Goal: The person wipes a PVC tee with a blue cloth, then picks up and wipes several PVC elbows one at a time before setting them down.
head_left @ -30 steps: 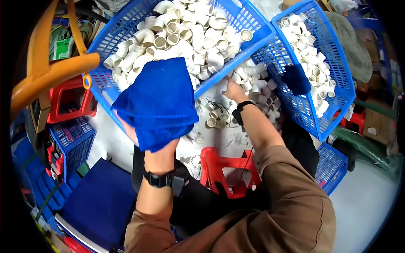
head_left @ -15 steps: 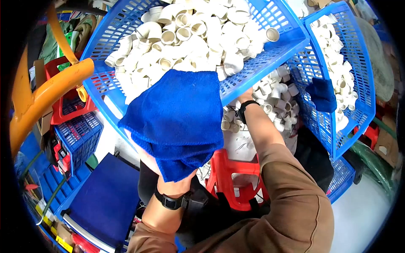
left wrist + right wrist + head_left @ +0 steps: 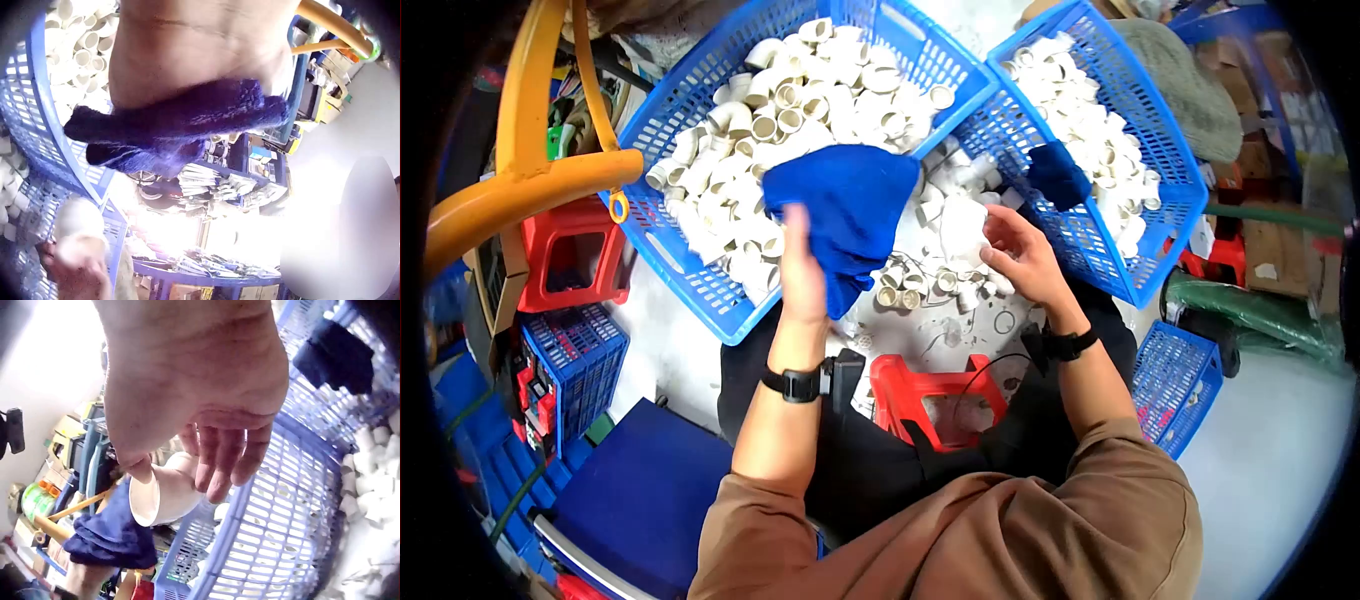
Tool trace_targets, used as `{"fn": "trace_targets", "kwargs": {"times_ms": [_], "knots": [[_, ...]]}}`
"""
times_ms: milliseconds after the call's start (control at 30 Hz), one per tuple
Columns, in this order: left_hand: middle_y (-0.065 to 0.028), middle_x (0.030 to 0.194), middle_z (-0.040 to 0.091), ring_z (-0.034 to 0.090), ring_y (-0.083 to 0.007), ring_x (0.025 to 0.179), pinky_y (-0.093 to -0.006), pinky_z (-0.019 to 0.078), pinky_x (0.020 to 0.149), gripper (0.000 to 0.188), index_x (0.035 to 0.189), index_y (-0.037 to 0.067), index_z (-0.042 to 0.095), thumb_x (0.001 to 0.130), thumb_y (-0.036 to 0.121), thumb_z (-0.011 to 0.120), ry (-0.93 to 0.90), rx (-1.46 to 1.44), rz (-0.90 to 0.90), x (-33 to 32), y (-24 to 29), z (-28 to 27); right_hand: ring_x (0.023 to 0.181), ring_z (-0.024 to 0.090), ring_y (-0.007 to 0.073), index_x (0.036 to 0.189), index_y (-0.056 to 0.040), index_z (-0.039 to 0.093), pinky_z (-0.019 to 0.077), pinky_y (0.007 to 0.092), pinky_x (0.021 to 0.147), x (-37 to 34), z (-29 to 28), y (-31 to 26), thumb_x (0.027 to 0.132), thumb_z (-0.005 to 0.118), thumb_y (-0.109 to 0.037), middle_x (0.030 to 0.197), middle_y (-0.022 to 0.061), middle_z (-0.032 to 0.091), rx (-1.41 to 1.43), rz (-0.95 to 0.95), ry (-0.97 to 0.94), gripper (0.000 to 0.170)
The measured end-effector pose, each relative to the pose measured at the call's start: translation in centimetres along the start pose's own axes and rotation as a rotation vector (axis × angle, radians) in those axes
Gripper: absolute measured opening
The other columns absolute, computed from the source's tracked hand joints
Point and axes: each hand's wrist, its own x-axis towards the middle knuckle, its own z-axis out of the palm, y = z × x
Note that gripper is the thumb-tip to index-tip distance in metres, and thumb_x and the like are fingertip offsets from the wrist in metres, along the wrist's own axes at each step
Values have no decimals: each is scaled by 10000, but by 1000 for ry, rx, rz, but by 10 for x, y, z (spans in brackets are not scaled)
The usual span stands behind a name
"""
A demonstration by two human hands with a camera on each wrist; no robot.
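raised from the white plastic pile (image 3: pixel 960 174), the right hand (image 3: pixel 1028 260) pinches a curved white plastic fitting (image 3: pixel 962 230) near the blue fabric cloth (image 3: pixel 845 205); i can't tell the left hand (image 3: pixel 802 272)'s grip. pickup looks done; next calls for steady fingers.

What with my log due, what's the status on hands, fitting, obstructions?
Right hand grips white fitting. Left hand carries blue cloth, fingers hidden. Fitting and cloth apart, no obstruction seen between.
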Motion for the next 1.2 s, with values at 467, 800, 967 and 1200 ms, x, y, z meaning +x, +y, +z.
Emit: {"fn": "trace_targets", "kwargs": {"times_ms": [467,800,967,1200], "knots": [[-153,1399,557,557,-297,1259,-426,399,1119,565,1411,15,474,1037,427,373,-290,-106,99,-71,3,67,899,637,159,1330,-35,559,512,289,804,-138,-54,-100,793,771,-115,996,67,646,-223,-328,151,583],[-125,1099,659,625,-199,1023,-320,470,940,357,1257,-36,564,914,-17,465,-389,785,678,-160,55,171,916,640,196,1294,-71,596,506,312,770,-201,-112,-146,757,810,-143,1062,80,604,-331,-591,265,583],[-92,1075,664,607,-165,981,-301,459,921,251,1217,-19,584,998,92,533,-363,961,636,-169,39,195,950,651,178,1286,-74,601,518,296,795,-205,-141,-148,739,802,-79,1081,70,619,-251,-614,176,582],[-172,1271,464,442,-388,1250,-436,343,1093,590,1183,154,677,666,-117,601,-620,1765,701,-196,33,264,1022,639,187,1287,-88,600,527,312,832,-190,-176,-88,736,809,-35,1185,64,583,51,-640,234,592]]}}
